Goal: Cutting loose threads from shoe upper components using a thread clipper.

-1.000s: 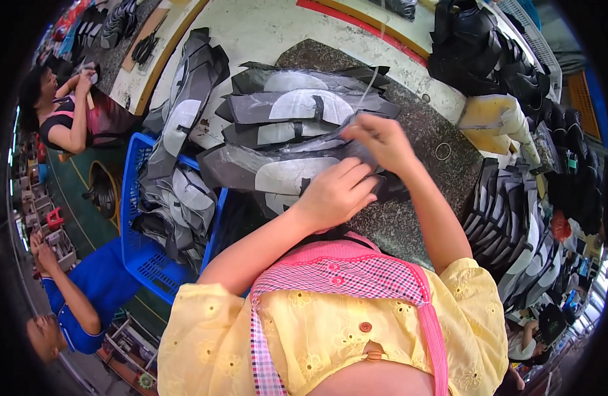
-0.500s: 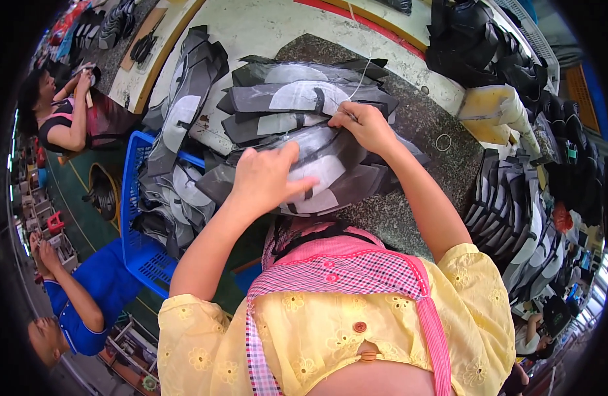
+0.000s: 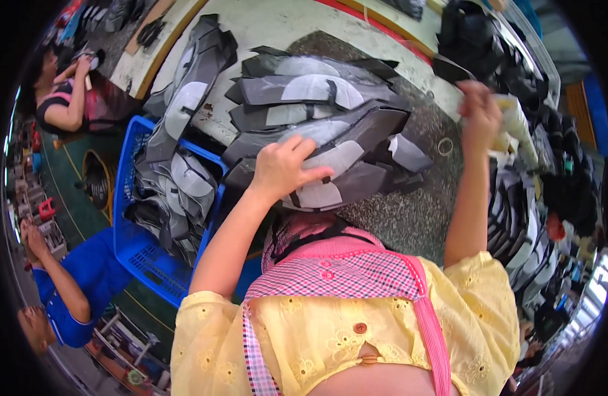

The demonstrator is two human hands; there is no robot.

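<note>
The left hand (image 3: 282,169) lies flat, fingers spread, pressing on the fanned pile of dark grey cut fabric pieces with pale grey lining patches (image 3: 330,132) that rests on the speckled grey stone worktop (image 3: 409,211). Half a second ago the right hand (image 3: 479,109) was on that pile too; now it has lifted off toward two o'clock, closed around a thin dark strip (image 3: 452,69), apparently pulled free while the left hand steadies the rest. At nine o'clock from the pile, a blue plastic crate (image 3: 142,247) holds more grey pieces, with another stack draped above it at eleven o'clock. At three o'clock, dark stacked shoe parts (image 3: 515,224) line the bench. Two other people sit at the far left edge.
</note>
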